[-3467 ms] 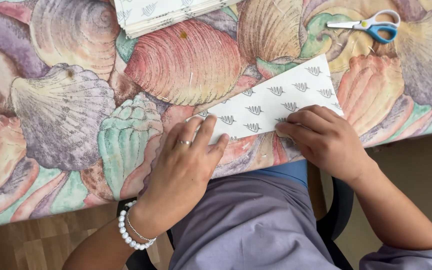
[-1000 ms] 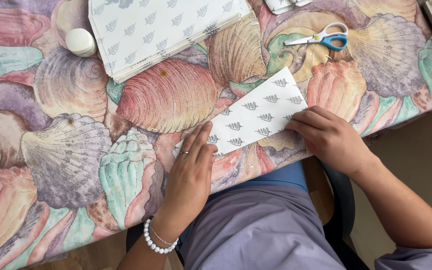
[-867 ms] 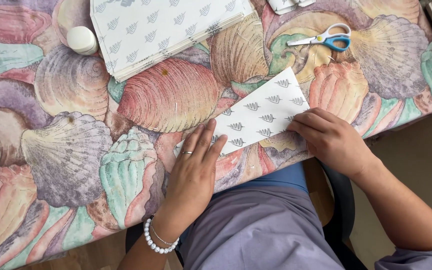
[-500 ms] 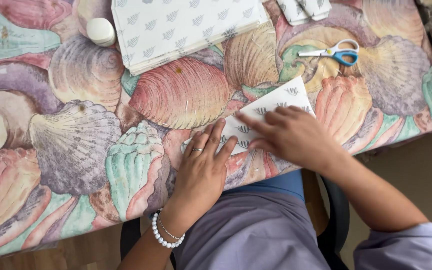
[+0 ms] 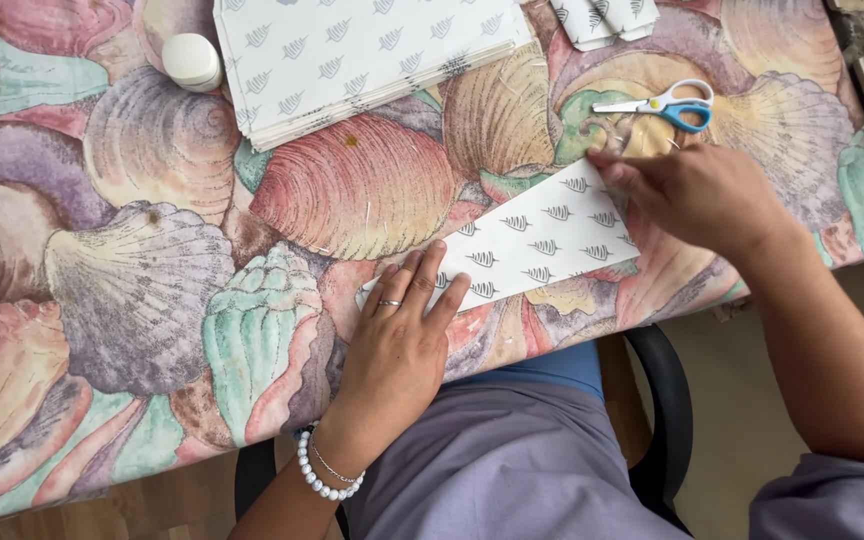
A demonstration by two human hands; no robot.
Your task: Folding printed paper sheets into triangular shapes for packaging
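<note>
— Since a moment ago, what has shifted?

— Half a second back the right hand [image 5: 697, 195] lay over the middle of the folded patterned paper [image 5: 537, 245]; now it has slid up to the paper's far right end, and more of the sheet shows.

— Where does that paper lie?

— Flat on the table [image 5: 132, 300], near its front edge, running slantwise from the lower left to the upper right.

— And the hands?

— The left hand [image 5: 402, 335] is spread flat, fingers together, pressing the paper's lower left end; it grips nothing. It wears a ring, and a bead bracelet [image 5: 324, 478] sits at the wrist. The right hand is palm down with its fingers curled onto the upper right corner of the paper; whether it pinches the edge or only presses, I cannot tell.

— What lies around?

— Blue-handled scissors [image 5: 664, 103] just beyond the right hand's fingertips. A stack of the same patterned sheets [image 5: 352, 55] at the far side, a small white round container [image 5: 192, 60] just left of it, and some folded paper pieces [image 5: 607, 18] at the top edge. A shell-printed cloth covers the table.
</note>
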